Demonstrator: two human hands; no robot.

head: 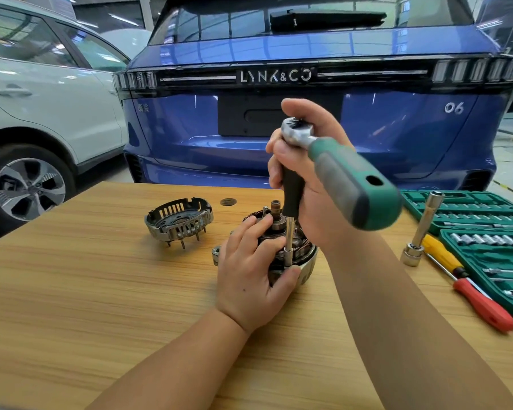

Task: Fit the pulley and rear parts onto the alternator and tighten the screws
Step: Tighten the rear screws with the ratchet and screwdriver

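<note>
- Dark, round metal alternator body (304, 255) with copper windings stands shaft-up on the wooden worktop (101, 291).
- Slotted silver rear housing (179, 221) lies apart, left of it.

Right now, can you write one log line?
left hand steadies alternator | right hand grips ratchet | socket on screw | rear cover apart on table

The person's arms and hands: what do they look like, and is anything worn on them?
Both forearms are bare as far as the picture shows; no sleeve is in view. The left hand and the right hand wear no gloves, and no ring, watch or bracelet can be seen. The nails that show are short and unpainted. A small dark mole sits on the back of the left hand.
</note>
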